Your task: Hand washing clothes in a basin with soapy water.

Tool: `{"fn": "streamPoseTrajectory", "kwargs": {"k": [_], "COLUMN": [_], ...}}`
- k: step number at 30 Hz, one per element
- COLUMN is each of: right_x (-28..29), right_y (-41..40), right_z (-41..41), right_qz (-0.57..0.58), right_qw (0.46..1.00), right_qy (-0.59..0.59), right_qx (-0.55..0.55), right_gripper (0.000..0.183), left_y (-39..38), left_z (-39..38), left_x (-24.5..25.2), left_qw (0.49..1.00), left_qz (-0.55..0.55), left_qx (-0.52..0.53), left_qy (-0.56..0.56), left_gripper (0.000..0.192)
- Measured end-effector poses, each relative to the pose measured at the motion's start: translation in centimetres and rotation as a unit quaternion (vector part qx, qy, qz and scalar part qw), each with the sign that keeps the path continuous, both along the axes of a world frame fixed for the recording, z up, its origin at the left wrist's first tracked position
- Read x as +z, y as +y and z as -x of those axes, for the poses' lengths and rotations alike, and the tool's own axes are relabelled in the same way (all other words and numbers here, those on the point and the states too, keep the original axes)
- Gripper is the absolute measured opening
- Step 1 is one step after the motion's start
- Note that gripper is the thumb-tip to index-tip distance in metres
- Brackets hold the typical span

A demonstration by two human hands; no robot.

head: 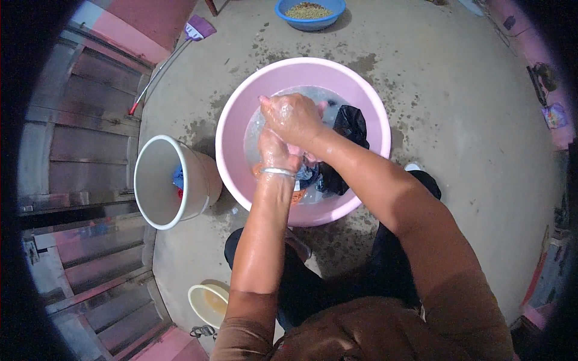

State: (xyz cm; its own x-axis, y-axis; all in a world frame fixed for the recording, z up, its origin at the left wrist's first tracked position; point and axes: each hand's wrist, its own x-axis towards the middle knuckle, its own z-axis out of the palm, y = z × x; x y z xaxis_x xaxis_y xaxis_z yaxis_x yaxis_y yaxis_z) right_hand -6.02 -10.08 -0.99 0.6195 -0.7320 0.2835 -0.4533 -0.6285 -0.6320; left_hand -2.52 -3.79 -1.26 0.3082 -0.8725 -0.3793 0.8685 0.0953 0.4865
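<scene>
A large pink plastic basin [230, 153] on the floor in front of me holds cloudy, soapy water with dark cloth [351, 124] and an orange cloth [298, 196] in it. My left hand [276, 151], with a silver bangle [278, 171] at its wrist, is low over the water. Across and above it lies my right hand [293, 115], wet and with its fingers curled. Both hands meet around a piece of pink cloth [311, 157], which shows only in part between and below them; the right hand's own grip is hidden.
Left of the basin stands a white bucket [203, 180] with blue and red cloth inside. A small pale tub [198, 302] is at the lower left. Beyond the basin sits a blue bowl [311, 25] of small light pieces. A purple broom [198, 29] leans near the doors. The floor has wet spots.
</scene>
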Motion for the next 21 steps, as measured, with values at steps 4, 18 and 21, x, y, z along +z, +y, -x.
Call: {"fn": "streamPoseTrajectory", "kwargs": {"k": [4,18,21], "right_x": [4.5,-0.5,-2.3], "right_y": [5.7,-4.2,-4.8], "right_z": [0.3,4.7,4.8], "right_qz": [0.088,-0.37,-0.378], "right_qw": [0.987,0.843,0.862], "right_qy": [-0.11,0.238,0.218], "right_qx": [0.08,0.31,0.259], "right_gripper": [0.025,0.05,0.045], "left_y": [1.8,6.5,5.5], "left_z": [-5.1,-6.4,-6.4], "left_x": [-2.1,0.7,0.5], "left_qw": [0.966,0.981,0.987], "left_qz": [0.211,0.008,-0.014], "left_qx": [-0.124,-0.007,0.033], "left_qy": [-0.084,-0.194,-0.156], "left_gripper": [0.036,0.013,0.008]}}
